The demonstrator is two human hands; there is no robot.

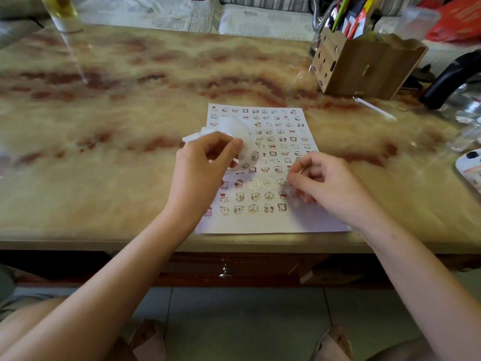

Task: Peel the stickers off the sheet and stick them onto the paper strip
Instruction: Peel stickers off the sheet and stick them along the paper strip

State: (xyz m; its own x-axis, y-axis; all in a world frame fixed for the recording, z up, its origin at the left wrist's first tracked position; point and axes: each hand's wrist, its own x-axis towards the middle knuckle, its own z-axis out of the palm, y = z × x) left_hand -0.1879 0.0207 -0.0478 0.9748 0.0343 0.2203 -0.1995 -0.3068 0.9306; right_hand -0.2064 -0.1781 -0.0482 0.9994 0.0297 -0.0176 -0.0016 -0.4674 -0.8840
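Observation:
A white sticker sheet (276, 131) printed with several rows of small cartoon animals lies flat on the marble table near its front edge. My left hand (203, 165) holds a curled white paper strip (234, 131) above the sheet's left side; a few stickers show on the strip near my thumb. My right hand (322, 181) hovers over the sheet's right side with fingers curled, thumb and forefinger pinched together. Whether a sticker sits between those fingertips is too small to tell.
A brown cardboard pen holder (364, 63) with pens stands at the back right. A black-handled metal kettle (458, 84) is at the far right, a glass bottle (62, 11) at the back left. A thin stick (374, 108) lies right of the sheet.

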